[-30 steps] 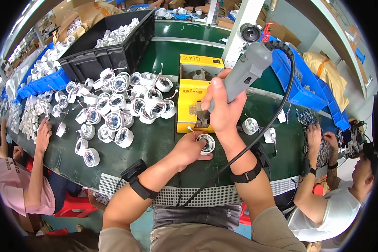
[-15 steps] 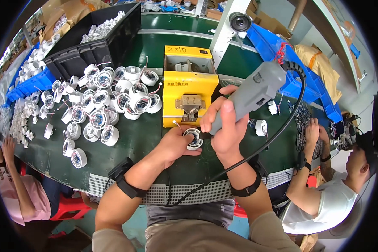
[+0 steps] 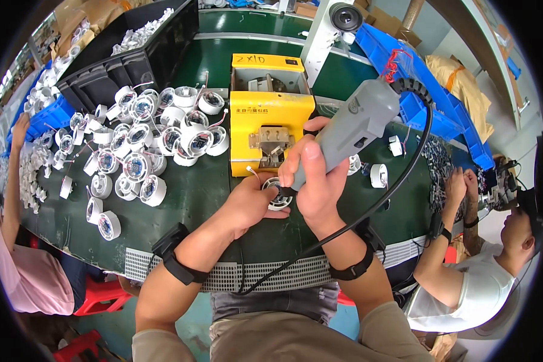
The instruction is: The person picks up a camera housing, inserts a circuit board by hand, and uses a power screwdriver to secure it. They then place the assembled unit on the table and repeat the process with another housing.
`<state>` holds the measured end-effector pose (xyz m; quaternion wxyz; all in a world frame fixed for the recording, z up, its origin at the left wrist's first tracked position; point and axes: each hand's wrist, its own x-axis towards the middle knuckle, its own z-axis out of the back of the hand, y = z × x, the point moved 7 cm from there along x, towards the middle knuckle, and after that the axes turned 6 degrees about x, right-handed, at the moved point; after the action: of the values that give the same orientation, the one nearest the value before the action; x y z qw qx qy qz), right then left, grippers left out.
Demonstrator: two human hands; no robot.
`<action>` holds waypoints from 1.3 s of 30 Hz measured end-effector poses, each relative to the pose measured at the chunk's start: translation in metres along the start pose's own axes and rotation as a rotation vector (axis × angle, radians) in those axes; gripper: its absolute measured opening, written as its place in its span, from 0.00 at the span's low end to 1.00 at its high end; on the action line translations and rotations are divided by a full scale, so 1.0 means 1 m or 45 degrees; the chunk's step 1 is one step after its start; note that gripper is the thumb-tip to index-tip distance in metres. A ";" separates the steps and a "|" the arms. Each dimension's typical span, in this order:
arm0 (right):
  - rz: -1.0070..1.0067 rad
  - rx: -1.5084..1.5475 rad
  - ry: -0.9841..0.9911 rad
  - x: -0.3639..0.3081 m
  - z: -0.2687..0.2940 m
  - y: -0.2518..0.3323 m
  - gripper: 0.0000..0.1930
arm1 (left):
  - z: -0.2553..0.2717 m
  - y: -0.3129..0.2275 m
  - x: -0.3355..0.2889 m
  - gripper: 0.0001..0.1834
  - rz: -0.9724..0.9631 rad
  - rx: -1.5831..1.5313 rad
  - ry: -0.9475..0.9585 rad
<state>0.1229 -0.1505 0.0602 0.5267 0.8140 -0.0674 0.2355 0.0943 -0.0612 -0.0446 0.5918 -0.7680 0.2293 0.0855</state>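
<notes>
My right hand (image 3: 320, 190) is wrapped round a grey electric screwdriver (image 3: 359, 120), tilted with its black tip end down and left. That end reaches the round white housing (image 3: 282, 202), which has a circuit board inside and a thin wire. My left hand (image 3: 247, 205) grips this housing on the green table, thumb over its rim; the fingers hide part of it. Just beyond stands a yellow screw feeder (image 3: 271, 123) with a metal block on its front. The exact contact of the screwdriver bit is hidden.
Many similar white housings (image 3: 137, 167) lie piled to the left. Behind them is a black crate (image 3: 120, 69) of white parts. The screwdriver's black cable (image 3: 398, 196) loops down across my right forearm. Blue bins (image 3: 473, 142) stand at right. Co-workers sit on both sides.
The screwdriver's lower end has shifted left over the housing. At the far left a co-worker's arm has risen toward the blue bin. My left hand keeps its hold.
</notes>
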 end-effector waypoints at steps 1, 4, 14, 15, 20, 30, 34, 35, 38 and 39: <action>-0.013 0.001 -0.002 0.000 0.000 -0.001 0.20 | 0.000 0.001 0.001 0.17 0.003 0.004 0.004; -0.010 -0.012 0.003 0.000 0.001 -0.002 0.19 | -0.001 0.000 0.001 0.17 0.002 0.004 -0.002; -0.042 0.091 0.041 -0.003 0.001 -0.014 0.21 | 0.001 0.001 0.003 0.19 -0.014 0.043 0.000; -0.025 0.092 0.037 -0.005 0.001 -0.014 0.21 | 0.002 -0.001 0.001 0.19 -0.023 0.057 0.006; -0.071 0.073 0.326 -0.009 0.007 -0.003 0.37 | 0.017 -0.032 -0.025 0.18 -0.056 0.957 0.014; -0.199 -1.932 0.191 0.006 0.155 0.011 0.34 | 0.121 -0.128 -0.142 0.32 -0.888 1.271 -1.718; -0.021 -1.628 0.120 0.010 0.142 0.019 0.26 | 0.101 -0.115 -0.125 0.08 -0.476 1.374 -1.083; -0.058 -1.516 -0.013 0.010 0.131 0.029 0.25 | 0.096 -0.100 -0.108 0.09 -0.575 1.329 -0.598; 0.158 -1.218 0.057 0.001 0.120 0.069 0.26 | 0.035 -0.079 -0.085 0.12 -0.721 1.523 0.201; 0.128 -1.017 0.107 -0.004 0.112 0.077 0.27 | 0.012 -0.081 -0.084 0.13 -0.833 1.616 0.282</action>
<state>0.1271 -0.2838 0.0846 0.7915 0.5307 -0.1719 0.2495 0.0593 -0.0130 0.0562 0.8924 -0.3096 0.0516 -0.3241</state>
